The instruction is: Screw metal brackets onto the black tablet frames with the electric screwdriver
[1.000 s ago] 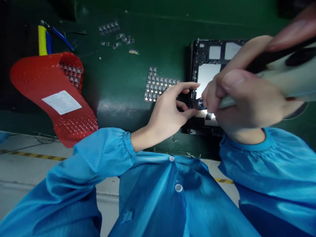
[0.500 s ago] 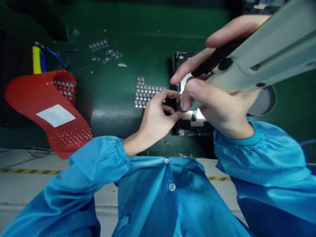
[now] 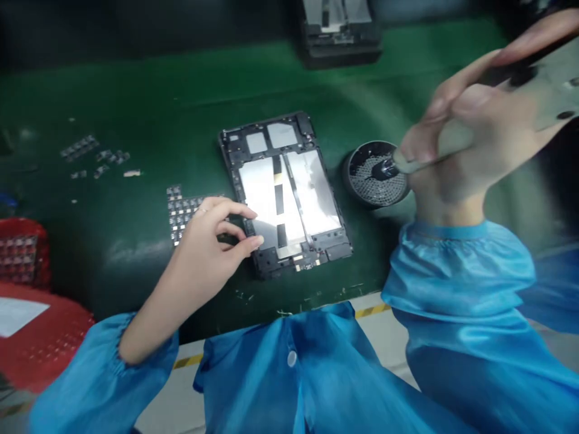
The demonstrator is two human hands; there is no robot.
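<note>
An opened tablet frame (image 3: pixel 284 193) with silver shielding lies on the green mat. My left hand (image 3: pixel 212 241) rests at its left edge, thumb and fingers touching the frame's near left side. My right hand (image 3: pixel 465 144) grips a grey electric screwdriver (image 3: pixel 534 96), whose tip dips into a round black screw dish (image 3: pixel 375 175) to the right of the frame. The right hand is blurred.
A sheet of small chip parts (image 3: pixel 181 211) lies just left of the frame, with loose strips (image 3: pixel 94 157) farther left. A red mesh tray (image 3: pixel 27 301) sits at the left edge. Another device (image 3: pixel 339 30) stands at the back. The mat's front edge (image 3: pixel 316 295) runs under my sleeves.
My right hand lifted the screwdriver off the frame and swung it right to the screw dish. The view shifted, showing the whole frame. My left hand stayed at the frame's left edge.
</note>
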